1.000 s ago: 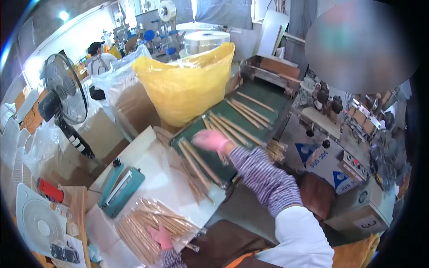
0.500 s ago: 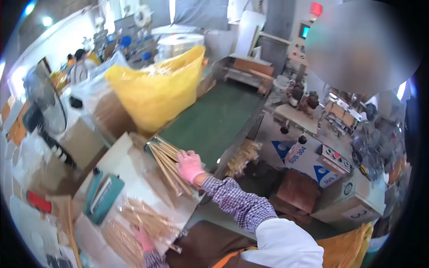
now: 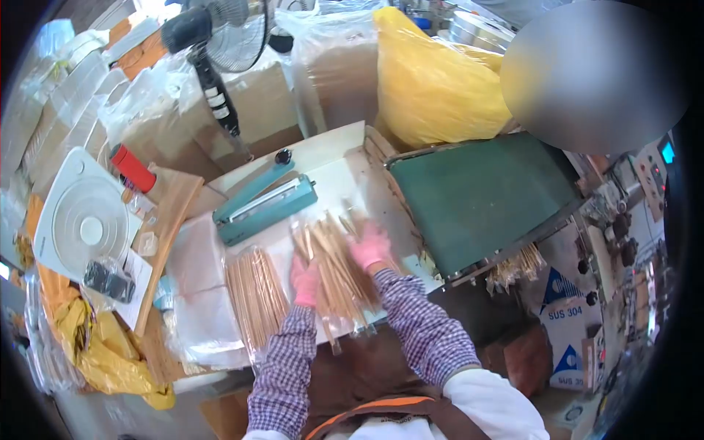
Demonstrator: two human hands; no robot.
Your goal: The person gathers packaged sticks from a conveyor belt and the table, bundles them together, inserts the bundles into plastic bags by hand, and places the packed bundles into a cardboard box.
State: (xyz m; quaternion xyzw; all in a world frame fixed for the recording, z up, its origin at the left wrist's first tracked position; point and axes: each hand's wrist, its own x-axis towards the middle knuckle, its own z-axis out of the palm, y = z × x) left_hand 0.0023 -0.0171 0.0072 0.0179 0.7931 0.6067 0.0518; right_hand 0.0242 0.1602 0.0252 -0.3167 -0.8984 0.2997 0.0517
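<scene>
In the head view a bundle of pale wooden sticks (image 3: 337, 268), wrapped in clear plastic, lies on the white tabletop between my pink-gloved hands. My left hand (image 3: 304, 281) presses against its left side with fingers closed around the edge. My right hand (image 3: 369, 248) grips the sticks at the upper right side; its fingertips are partly hidden. Just left of my left hand lies a second pile of wrapped sticks (image 3: 255, 293), neatly lined up. Behind the bundle stands a teal bag sealer (image 3: 268, 207), its arm raised.
A green conveyor belt (image 3: 480, 198) adjoins the table at right, with a yellow sack (image 3: 440, 84) behind it. At left a wooden board (image 3: 170, 242) carries a red canister (image 3: 133, 169) and a white fan-like appliance (image 3: 88, 229). A black fan (image 3: 231, 37) stands behind.
The view has swung left and down. My right hand has moved from the conveyor's end to the table with sticks. My left hand now meets it at the bundle.
</scene>
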